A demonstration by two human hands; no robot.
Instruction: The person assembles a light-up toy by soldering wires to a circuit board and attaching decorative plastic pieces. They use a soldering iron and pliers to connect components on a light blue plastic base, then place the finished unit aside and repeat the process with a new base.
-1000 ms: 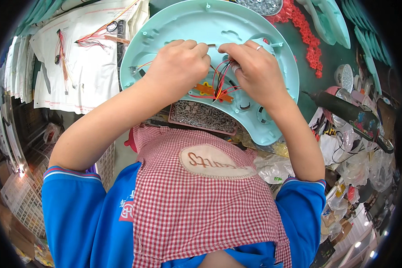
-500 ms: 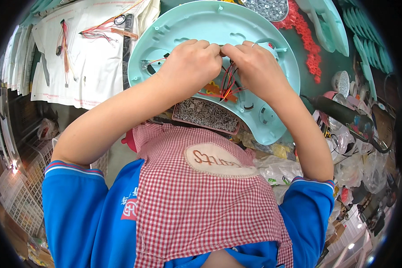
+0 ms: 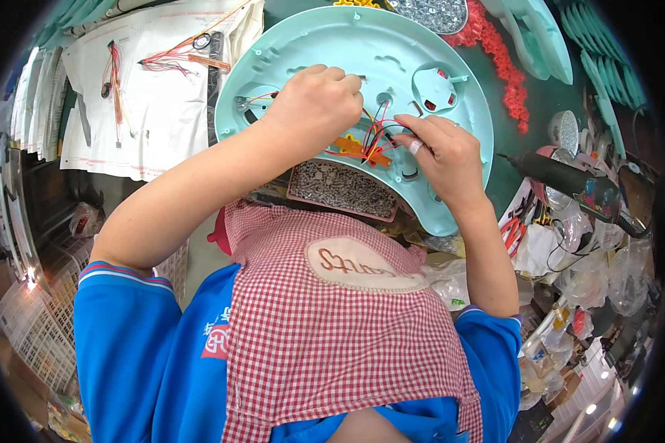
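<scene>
A turquoise curved plastic shell (image 3: 310, 48) lies open side up in front of me. My left hand (image 3: 314, 100) is closed in a fist over its middle; what its fingertips hold is hidden. To the right, my right hand (image 3: 443, 151) has thumb and fingers pinched on thin red and black wires (image 3: 380, 133). These run down to an orange-brown circuit board (image 3: 377, 156) at the shell's near edge, beside a yellow plastic part. A turquoise housing with red parts (image 3: 434, 90) sits in the shell beyond my right hand.
A tray of small screws (image 3: 340, 188) stands just below the shell. An electric screwdriver (image 3: 569, 184) lies at the right, with plastic bags beyond. Wire harnesses (image 3: 185, 60) rest on a white sheet (image 3: 89, 66) at the left. Red plastic parts (image 3: 499, 66) and a bowl of clear pieces (image 3: 432, 13) are behind.
My right hand has parted from the left and moved right and nearer, onto the wires, uncovering the housing with red parts. My left hand has stayed nearly in place.
</scene>
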